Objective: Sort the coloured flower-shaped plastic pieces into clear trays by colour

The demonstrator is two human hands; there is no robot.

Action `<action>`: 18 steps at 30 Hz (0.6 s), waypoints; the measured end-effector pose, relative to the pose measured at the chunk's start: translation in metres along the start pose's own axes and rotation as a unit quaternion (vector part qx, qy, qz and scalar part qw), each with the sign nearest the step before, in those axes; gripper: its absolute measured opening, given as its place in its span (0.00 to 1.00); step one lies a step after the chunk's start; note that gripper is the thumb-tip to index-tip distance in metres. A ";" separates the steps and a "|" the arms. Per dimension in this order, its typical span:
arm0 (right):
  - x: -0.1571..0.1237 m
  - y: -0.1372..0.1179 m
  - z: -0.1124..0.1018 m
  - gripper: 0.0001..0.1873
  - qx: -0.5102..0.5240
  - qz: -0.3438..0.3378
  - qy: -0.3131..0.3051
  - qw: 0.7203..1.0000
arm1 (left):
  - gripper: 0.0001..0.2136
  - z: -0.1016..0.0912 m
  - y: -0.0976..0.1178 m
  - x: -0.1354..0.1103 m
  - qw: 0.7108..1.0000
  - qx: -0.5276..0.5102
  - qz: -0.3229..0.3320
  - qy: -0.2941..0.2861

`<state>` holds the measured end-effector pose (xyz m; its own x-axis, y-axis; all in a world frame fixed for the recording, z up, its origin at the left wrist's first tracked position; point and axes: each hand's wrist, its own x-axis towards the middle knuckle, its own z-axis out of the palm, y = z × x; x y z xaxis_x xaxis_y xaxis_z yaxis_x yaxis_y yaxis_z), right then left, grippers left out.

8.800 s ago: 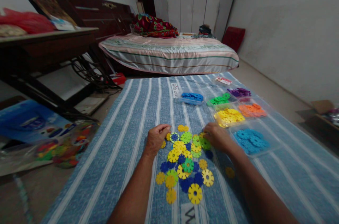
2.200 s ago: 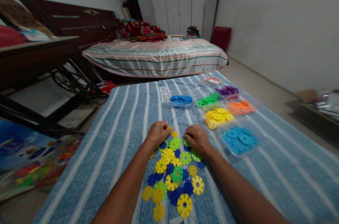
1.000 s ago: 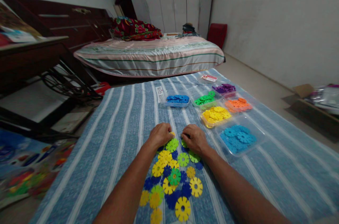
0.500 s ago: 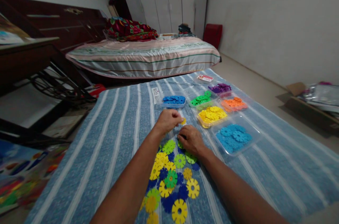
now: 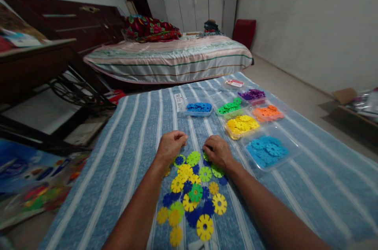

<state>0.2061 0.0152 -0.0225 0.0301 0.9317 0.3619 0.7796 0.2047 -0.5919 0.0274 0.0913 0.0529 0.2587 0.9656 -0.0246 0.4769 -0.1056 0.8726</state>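
Observation:
Notched plastic flower discs lie in a loose pile on the striped cloth. Among them are a yellow disc [image 5: 220, 204], a lime-green disc [image 5: 193, 158], a darker green disc [image 5: 195, 193] and dark blue discs [image 5: 193, 218]. My left hand [image 5: 172, 144] is closed at the pile's upper left, thumb and fingers pressed together; whatever they hold, if anything, is hidden. At the upper right edge my right hand [image 5: 217, 149] rests low over lime-green and dark blue discs. Its fingers are curled in, and their tips are hard to make out.
Clear tubs hold sorted discs: a blue tub [image 5: 199, 114], a green tub [image 5: 220, 113], a yellow tub [image 5: 233, 136], an orange tub [image 5: 282, 118], a purple tub [image 5: 260, 101] and a light-blue tub [image 5: 291, 151]. Beyond the striped cloth [image 5: 124, 139] stands a bed [image 5: 177, 63].
My left hand has moved left and down, away from my right hand. The small yellow disc at its fingertips no longer shows there. The right hand stays by the pile; the view has shifted slightly.

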 end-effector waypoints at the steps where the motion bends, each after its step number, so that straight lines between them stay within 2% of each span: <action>1: 0.000 0.000 0.000 0.07 0.002 0.000 -0.001 1.000 | 0.12 -0.011 -0.010 -0.006 1.000 0.020 -0.013 0.015; 5: -0.002 0.002 0.000 0.08 0.004 -0.004 0.000 1.000 | 0.13 -0.043 -0.040 -0.029 0.990 0.130 -0.025 0.044; 8: -0.003 0.003 0.000 0.08 0.008 -0.009 0.005 1.000 | 0.14 -0.053 -0.049 -0.042 0.984 0.173 -0.031 0.029; 13: -0.005 0.004 -0.001 0.08 0.006 -0.008 0.009 1.000 | 0.14 -0.049 -0.046 -0.051 0.976 0.215 -0.027 -0.010; 18: -0.005 0.005 0.000 0.08 0.006 -0.010 0.012 1.000 | 0.11 -0.040 -0.047 -0.045 0.969 0.247 -0.014 -0.012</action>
<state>0.2102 0.0120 -0.0271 0.0301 0.9198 0.3912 0.7721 0.2272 -0.5935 -0.0398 0.0619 0.0326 0.2564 0.9647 -0.0606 0.8265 -0.1863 0.5312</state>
